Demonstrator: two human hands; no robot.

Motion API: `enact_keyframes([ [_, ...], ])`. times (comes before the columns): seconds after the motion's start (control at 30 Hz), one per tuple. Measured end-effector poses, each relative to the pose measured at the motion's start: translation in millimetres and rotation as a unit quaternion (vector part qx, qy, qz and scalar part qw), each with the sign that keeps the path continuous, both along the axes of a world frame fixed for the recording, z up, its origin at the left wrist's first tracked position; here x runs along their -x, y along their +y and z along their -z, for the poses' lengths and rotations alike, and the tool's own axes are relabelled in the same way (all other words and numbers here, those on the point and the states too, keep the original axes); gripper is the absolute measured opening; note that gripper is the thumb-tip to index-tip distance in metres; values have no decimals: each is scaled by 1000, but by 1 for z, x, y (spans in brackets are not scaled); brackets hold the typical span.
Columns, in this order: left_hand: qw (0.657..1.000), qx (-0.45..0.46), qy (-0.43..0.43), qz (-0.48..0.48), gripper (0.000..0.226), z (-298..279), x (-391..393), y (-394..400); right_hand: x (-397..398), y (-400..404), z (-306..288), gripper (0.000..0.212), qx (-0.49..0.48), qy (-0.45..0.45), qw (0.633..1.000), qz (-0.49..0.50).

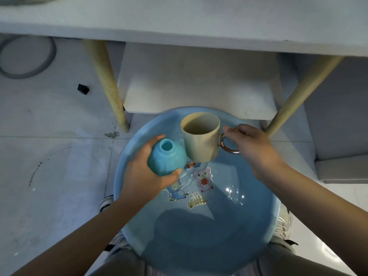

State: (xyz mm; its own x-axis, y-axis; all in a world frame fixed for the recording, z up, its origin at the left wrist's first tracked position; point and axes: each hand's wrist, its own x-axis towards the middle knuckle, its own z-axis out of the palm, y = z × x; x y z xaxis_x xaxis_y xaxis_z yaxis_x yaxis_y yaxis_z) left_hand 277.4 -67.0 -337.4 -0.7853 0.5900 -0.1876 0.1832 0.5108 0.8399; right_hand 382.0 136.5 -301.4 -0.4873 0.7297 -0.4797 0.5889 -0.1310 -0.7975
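Head view, looking down. Left hand (147, 176) grips a turquoise vase (166, 159): the fingers curl round its far side, pressed together, and the thumb lies against its near side. The vase is held with its narrow mouth facing up, above the left half of a round blue basin (249, 226).

Right hand (251, 144) holds a beige mug (201, 140) by its metal ring handle (229, 145). The fingers are bunched together and pinch the top of the ring; the grip underneath is hidden by the hand. The mug is tilted, open end up and towards the table, above the far part of the basin. Its lower left edge meets the shoulder of the vase; whether the two touch or only overlap cannot be told.

The basin rests on the floor between two sneakers (104, 202) and holds shallow water over a cartoon print (203, 179) on its bottom. Vase and left thumb cover part of that print.

Beyond the basin stands a white table (179, 22) on two slanted wooden legs (108, 82). A white box (199, 76) sits between the legs, just beside the far rim of the basin. On the tiled floor (49, 176) to the left lie a grey hose loop (49, 56) and a small black block (83, 89), well apart from the basin.
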Motion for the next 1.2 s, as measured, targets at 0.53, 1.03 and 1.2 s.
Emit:
enact_keyframes([
  [0.53,990,-44,9,137,71,-215,18,-30,-38,-5,-190,32,-23,54,982,-181],
  [1.03,992,-103,55,36,89,-327,-12,32,-54,45,-279,41,-70,110,991,43],
  [1.2,993,-102,61,30,72,-320,-18,57,-54,73,-259,36,-123,74,985,92],
])
